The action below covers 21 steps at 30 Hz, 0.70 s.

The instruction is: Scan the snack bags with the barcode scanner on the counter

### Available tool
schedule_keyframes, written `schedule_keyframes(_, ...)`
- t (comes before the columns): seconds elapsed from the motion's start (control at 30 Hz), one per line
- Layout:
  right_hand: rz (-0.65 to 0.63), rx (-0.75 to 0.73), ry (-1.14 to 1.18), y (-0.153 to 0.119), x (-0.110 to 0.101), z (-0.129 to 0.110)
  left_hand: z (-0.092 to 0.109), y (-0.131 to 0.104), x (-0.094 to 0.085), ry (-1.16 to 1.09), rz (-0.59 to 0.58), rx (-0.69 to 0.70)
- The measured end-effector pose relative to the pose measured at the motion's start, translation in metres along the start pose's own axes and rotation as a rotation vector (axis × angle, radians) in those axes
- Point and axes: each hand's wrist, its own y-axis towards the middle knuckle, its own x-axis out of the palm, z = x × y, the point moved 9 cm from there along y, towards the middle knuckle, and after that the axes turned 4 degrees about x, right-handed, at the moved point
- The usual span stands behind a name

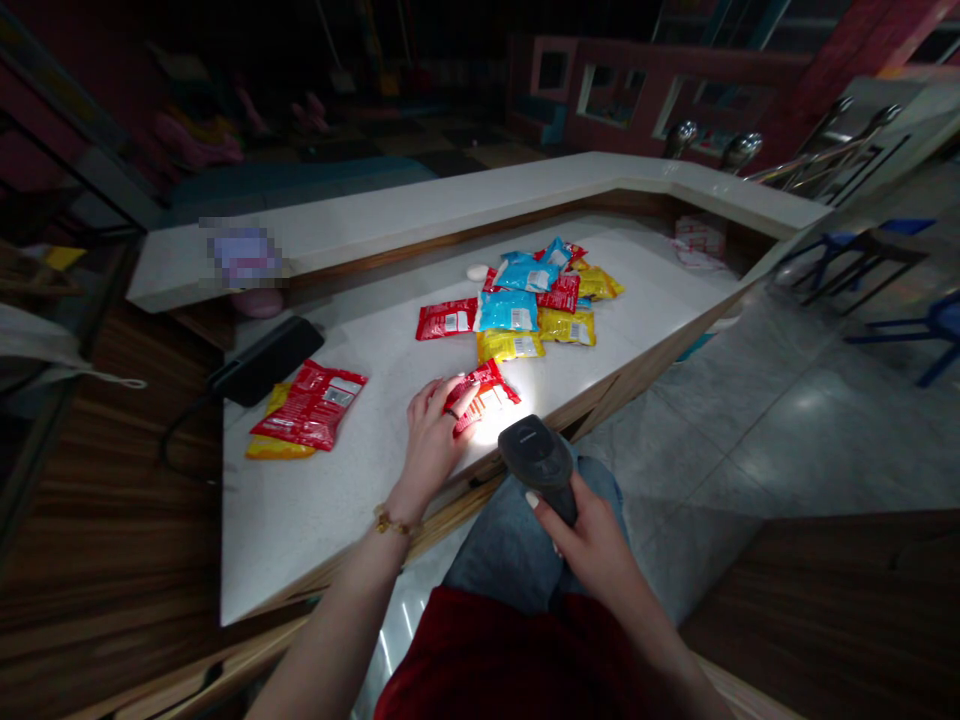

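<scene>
My right hand (589, 525) is wrapped around the handle of a dark barcode scanner (534, 450). The scanner's head faces a red snack packet (491, 395), and bright light falls on that packet and the counter beside it. At the packet's left edge, my left hand (435, 430) grips it, fingers over the top and thumb on the near side. Just beyond lies a pile of blue packets (508, 311), yellow packets (568, 326) and red packets (448, 319). To the left, another red packet (319, 405) rests on a yellow one (281, 447).
The white counter (360, 520) has a raised ledge (465, 215) along its back. A black device (266, 360) with a cable sits at the left end. A small white object (476, 272) is beside the pile. Blue stools (937, 325) stand at the right.
</scene>
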Motion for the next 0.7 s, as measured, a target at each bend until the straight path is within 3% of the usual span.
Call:
schedule_keyframes(0.3, 0.042, 0.005, 0.016, -0.001, -0.003, -0.001, 0.0, 0.004, -0.005, -0.039, -0.049, -0.052)
schedule_keyframes(0.47, 0.029, 0.011, 0.019, -0.002, -0.003, -0.001, -0.003, 0.004, -0.009, -0.06, -0.011, -0.1)
schedule_keyframes(0.6, 0.032, 0.013, 0.0, -0.001, -0.006, 0.0, -0.023, 0.001, -0.029, -0.015, 0.066, -0.216)
schedule_keyframes(0.7, 0.046, 0.006, -0.012, -0.001, -0.01, 0.001, -0.052, -0.008, -0.061, 0.093, 0.163, -0.35)
